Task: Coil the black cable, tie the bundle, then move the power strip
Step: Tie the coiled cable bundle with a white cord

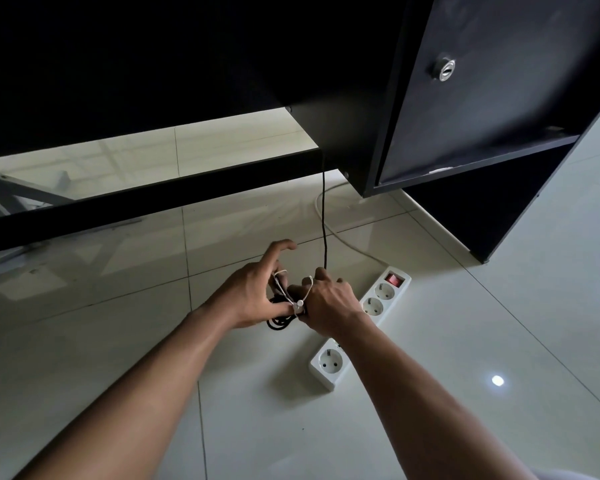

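Black cable (280, 322) bundle, between both hands

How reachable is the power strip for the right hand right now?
Probably yes: the power strip lies on the floor just beside the right hand, nothing between, though its grip is busy on the black cable bundle.

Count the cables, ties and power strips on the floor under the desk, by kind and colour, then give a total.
Black cable: 1
White tie: 1
White power strip: 1
White power-strip cord: 1
Total: 4
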The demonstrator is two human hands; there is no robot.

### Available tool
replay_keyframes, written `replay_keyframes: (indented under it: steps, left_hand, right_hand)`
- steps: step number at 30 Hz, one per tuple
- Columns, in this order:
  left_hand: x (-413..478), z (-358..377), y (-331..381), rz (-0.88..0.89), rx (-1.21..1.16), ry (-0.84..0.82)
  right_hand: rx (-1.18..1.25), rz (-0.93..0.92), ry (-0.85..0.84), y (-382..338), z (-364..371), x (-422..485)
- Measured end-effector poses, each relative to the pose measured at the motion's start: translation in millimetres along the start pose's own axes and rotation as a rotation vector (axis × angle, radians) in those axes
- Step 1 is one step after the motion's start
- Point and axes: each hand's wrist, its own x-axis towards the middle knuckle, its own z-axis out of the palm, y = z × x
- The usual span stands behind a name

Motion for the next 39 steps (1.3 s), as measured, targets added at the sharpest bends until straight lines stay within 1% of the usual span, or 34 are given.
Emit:
replay_keyframes:
  steps: [2, 3, 6, 8, 10, 12, 14, 16, 20, 22, 24, 27, 30, 32, 34, 36, 39]
  left_hand:
    - [0.5, 0.1, 3.5, 0.011, 0.051, 0.001]
    - [-0.2, 0.7, 4.9, 0.010, 0.038, 0.020]
    - [-3.3, 6.1, 6.1, 0.003, -0.117, 0.115]
    - [-4.9, 11.3, 9.7, 0.019, -0.157, 0.163]
    - [-4.4, 14.3, 15.3, 0.030, -0.124, 0.189]
    - [-1.5, 14.9, 20.3, 0.001, -0.046, 0.199]
    - [2.1, 14.4, 24.1, -0.053, 0.034, 0.199]
    - [4.7, 13.9, 25.4, -0.102, 0.033, 0.176]
    - [5.6, 11.5, 25.8, -0.073, 0.014, 0.081]
    - [6.1, 9.3, 24.1, -0.047, 0.081, 0.056]
    - [9.1, 6.8, 20.2, -0.048, 0.218, 0.014]
    - [13.6, 4.3, 14.7, -0.113, 0.487, -0.093]
    - [17.6, 8.9, 21.1, -0.175, 0.711, -0.208]
    - [19.7, 15.6, 27.2, -0.190, 0.844, -0.243]
    - [21.4, 20.7, 28.3, -0.179, 0.883, -0.198]
    - [23.0, 23.9, 25.5, -0.188, 0.813, -0.144]
    - [22.7, 23.1, 22.4, -0.197, 0.736, -0.122]
  right_hand:
    - [-0.007, 0.005, -0.004, 0.1, -1.3, -1.1]
    - [-0.005, 0.016, -0.006, 0.7, -1.8, -1.0]
    - [-0.009, 0.083, -0.004, 3.0, -2.4, -0.5]
    - [-0.037, 0.105, -0.024, 2.4, 0.4, -0.4]
    - [-0.033, 0.107, -0.033, 1.9, 3.7, -0.7]
    - [0.031, 0.138, -0.005, 3.3, 1.8, -1.1]
    - [0.097, 0.172, 0.045, 4.7, -2.5, -0.8]
    - [0.161, 0.212, 0.072, 4.5, -4.3, -0.9]
    - [0.239, 0.247, 0.106, 5.3, -2.2, -0.4]
    - [0.248, 0.239, 0.122, 6.4, -4.6, -1.3]
    - [0.263, 0.248, 0.126, 7.0, -9.5, -3.4]
    - [0.252, 0.225, 0.122, 5.1, -9.9, -4.8]
    - [0.247, 0.174, 0.154, 0.1, -5.3, -2.7]
    - [0.237, 0.130, 0.178, -3.5, -3.6, -0.4]
    - [0.232, 0.096, 0.191, -4.6, -1.5, 1.3]
    - [0.239, 0.099, 0.208, -3.1, 1.9, 1.5]
    - [0.192, 0.091, 0.265, 1.8, 8.3, 2.6]
